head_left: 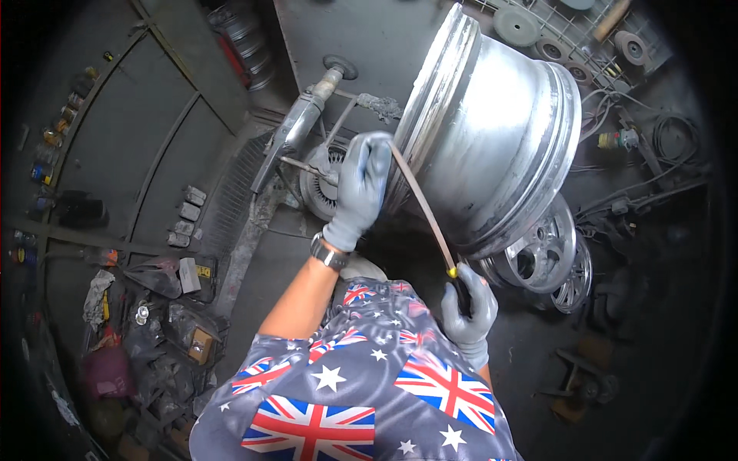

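Note:
A large bare-metal wheel rim [500,131] stands on its side in front of me, its lip nearest my left hand. Across that lip runs a long flat file [421,201], its blade curved in this view. My right hand [470,311], in a grey glove, is closed around the file's black and yellow handle. My left hand [361,180], also gloved and with a watch on the wrist, has its fingers bent closed at the blade's far tip. The palm side of those fingers is hidden.
A metal machine arm [296,123] reaches up left of the rim. More wheel rims [542,253] lie below it at the right. Grinding discs [515,27] hang on a wire rack at the top. Bags and boxes [201,346] clutter the lower left.

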Demonstrator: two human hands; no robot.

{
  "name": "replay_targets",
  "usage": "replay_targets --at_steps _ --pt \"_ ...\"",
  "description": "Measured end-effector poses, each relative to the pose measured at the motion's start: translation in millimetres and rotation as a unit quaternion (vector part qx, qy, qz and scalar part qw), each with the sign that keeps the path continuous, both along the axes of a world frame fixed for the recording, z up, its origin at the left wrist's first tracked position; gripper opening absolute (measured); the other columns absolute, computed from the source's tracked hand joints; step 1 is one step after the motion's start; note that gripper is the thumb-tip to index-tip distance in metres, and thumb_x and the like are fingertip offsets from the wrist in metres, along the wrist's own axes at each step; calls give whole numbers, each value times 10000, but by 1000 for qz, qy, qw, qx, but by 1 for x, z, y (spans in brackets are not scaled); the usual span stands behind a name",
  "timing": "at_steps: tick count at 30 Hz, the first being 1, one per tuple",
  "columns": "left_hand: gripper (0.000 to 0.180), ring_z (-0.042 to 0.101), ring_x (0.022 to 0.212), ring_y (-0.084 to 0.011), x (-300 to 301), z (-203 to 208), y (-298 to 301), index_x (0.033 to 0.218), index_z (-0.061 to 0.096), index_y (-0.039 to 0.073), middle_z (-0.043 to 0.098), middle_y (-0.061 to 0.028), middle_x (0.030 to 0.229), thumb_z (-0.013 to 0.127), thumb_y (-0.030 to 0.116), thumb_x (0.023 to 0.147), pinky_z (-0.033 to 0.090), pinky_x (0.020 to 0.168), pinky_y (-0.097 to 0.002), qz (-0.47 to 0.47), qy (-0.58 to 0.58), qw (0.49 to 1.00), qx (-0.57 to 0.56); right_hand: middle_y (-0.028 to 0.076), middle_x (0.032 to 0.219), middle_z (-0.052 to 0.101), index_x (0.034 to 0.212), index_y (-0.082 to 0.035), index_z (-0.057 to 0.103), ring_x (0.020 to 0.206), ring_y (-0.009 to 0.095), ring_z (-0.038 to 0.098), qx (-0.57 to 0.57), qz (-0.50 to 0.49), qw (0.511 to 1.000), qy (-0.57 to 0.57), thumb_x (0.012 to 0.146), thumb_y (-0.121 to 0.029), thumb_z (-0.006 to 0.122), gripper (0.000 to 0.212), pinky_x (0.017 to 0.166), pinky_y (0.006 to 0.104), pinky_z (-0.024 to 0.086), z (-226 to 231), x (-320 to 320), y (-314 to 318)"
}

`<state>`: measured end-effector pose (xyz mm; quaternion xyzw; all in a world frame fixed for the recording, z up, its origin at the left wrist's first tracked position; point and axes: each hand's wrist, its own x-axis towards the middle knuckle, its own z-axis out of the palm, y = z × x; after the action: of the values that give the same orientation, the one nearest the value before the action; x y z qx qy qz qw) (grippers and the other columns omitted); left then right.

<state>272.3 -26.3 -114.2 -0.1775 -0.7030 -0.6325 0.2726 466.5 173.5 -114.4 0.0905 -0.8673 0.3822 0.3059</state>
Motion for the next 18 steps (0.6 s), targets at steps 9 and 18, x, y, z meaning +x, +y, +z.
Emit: replay_targets --at_steps 9,18 --pt "495 631 1229 -354 39 -103 -18 1353 609 -51 673 -238 1306 447 372 1154 455 1093 -413 -36 -170 984 -35 138 1168 701 1407 30 573 852 125 666 -290 -193 937 7 978 32 633 434 763 258 542 -3 75 -11" --pt "679 616 1266 -337 31 -100 -13 1399 591 -67 664 -253 1357 420 533 1131 433 1117 -399 -130 -199 971 -26 -26 790 568 1343 -48 624 571 11 464 -582 -177 793 -26 1084 -190 601 296 507 158 367 -1 131 -40"
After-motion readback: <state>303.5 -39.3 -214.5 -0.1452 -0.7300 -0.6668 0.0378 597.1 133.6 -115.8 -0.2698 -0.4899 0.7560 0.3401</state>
